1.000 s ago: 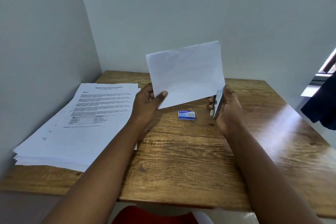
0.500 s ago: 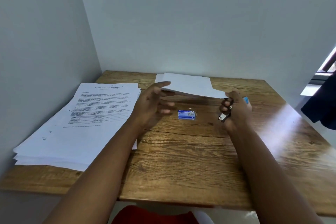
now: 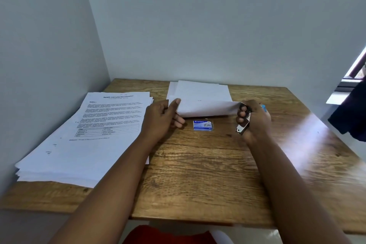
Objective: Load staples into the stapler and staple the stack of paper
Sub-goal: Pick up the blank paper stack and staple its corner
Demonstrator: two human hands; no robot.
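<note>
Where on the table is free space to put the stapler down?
Bare wood lies in front of the staple box, between the two forearms, down to the near edge of the table. The right side past the right hand, which holds the stapler, is bare too. It is crowded at the left under the printed paper stack and at the back under the blank sheets by the left hand.

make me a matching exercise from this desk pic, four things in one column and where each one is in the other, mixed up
Things:
1. stapler
2. staple box
3. printed paper stack
4. blank sheets

Places:
A. on the table's left side, by the wall
B. at the back of the table, near edge lifted by the left hand
C. held in the right hand
D. flat on the wooden table between the two hands

Pairs: 1-C, 2-D, 3-A, 4-B
</note>
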